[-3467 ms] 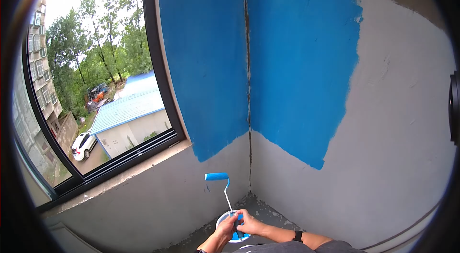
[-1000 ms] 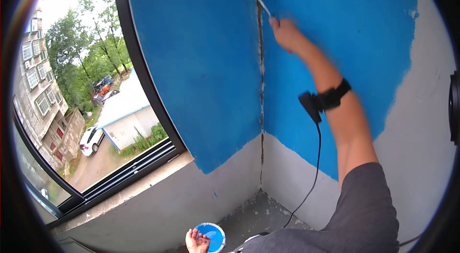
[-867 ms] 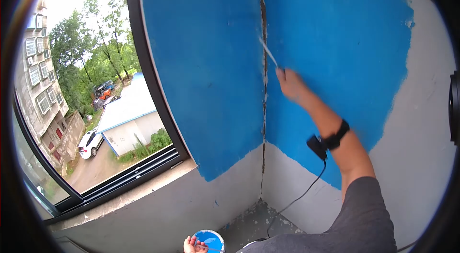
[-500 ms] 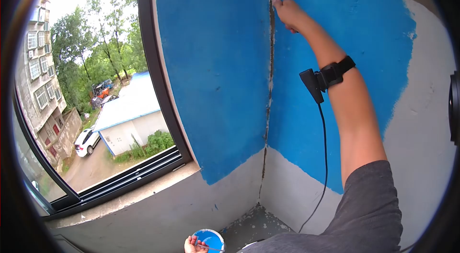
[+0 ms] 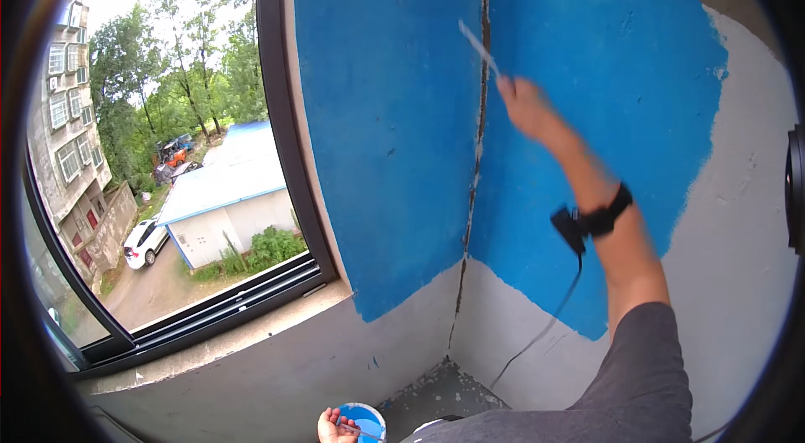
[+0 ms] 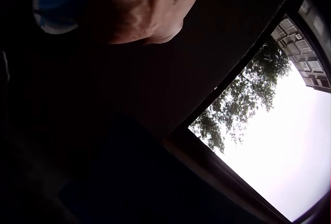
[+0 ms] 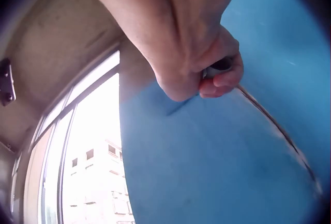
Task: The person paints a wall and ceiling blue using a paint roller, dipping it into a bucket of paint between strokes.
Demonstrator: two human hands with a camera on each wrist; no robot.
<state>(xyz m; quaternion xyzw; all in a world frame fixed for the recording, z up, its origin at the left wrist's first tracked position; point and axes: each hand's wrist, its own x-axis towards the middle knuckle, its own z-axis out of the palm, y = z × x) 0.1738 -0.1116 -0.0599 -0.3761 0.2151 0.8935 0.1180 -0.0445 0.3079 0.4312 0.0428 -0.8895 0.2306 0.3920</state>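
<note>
My right hand [image 5: 532,116] is raised in front of the wall corner and grips the handle of a paint roller. The roller's white rod [image 5: 478,47] slants up and left across the corner crack, and its blue sleeve blends into the blue wall. In the right wrist view the dark handle end [image 7: 221,65] pokes out between my curled fingers. Low in the head view, my left hand [image 5: 335,427] holds a white-rimmed bucket of blue paint [image 5: 382,418] by its thin handle, fingers curled upward. The left wrist view is dark, with part of the bucket [image 6: 58,29] beside the hand.
Blue paint covers much of the left wall [image 5: 390,149] and right wall [image 5: 604,149], with grey plaster below and to the right. A black-framed window [image 5: 277,107] stands at left above a sill [image 5: 251,330]. A cable [image 5: 541,332] hangs from the right forearm's strap.
Earlier both hands were together at the roller handle above the bucket. The right hand has since raised the roller to the corner, moving it down, up, then down again; the left keeps the bucket.
</note>
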